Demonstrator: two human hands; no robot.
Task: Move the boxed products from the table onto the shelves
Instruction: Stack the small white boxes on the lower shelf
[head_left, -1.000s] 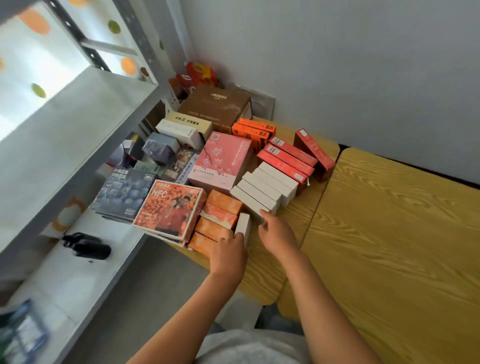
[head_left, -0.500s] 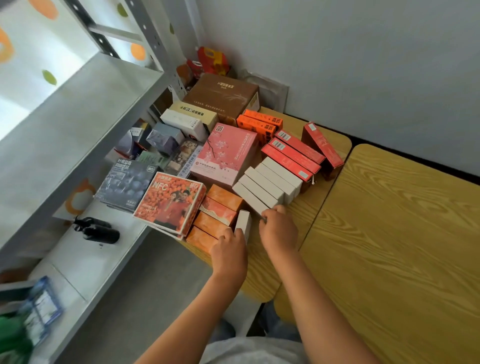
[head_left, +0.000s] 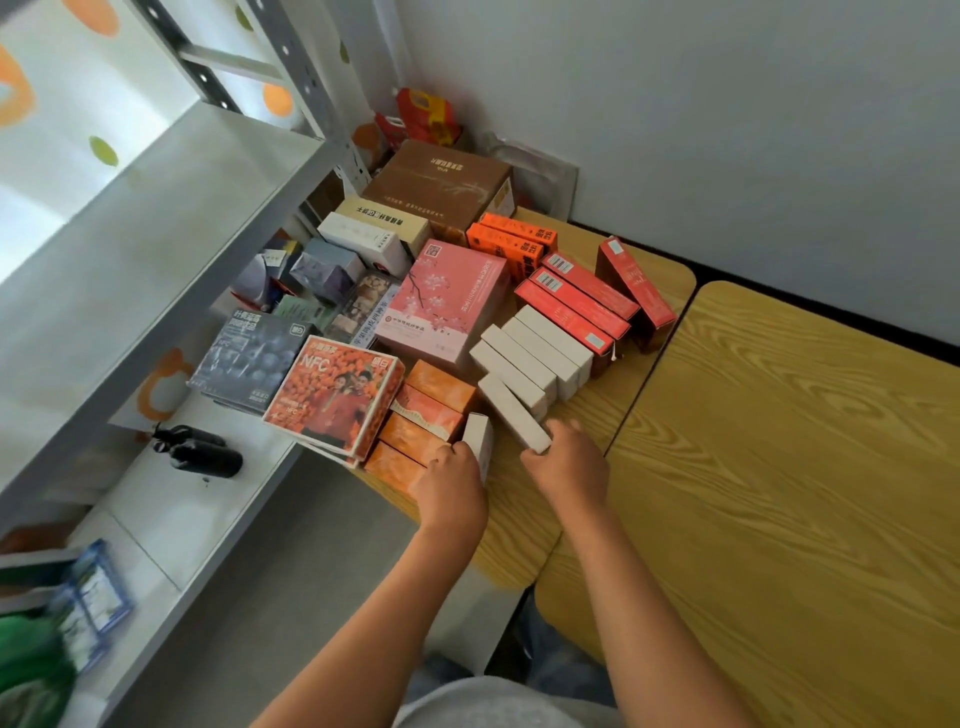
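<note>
While both hands (head_left: 511, 473) grip — white boxes (head_left: 511, 413) between them.

Right hand (head_left: 569, 465) has closed on the nearest long white box (head_left: 511, 413), now skewed out of its row.

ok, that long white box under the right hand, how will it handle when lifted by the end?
The long white box is probably stiff carton and should stay straight. It looks slim, so likely light. Held only at its near end by the right hand, it may droop or twist.
</note>
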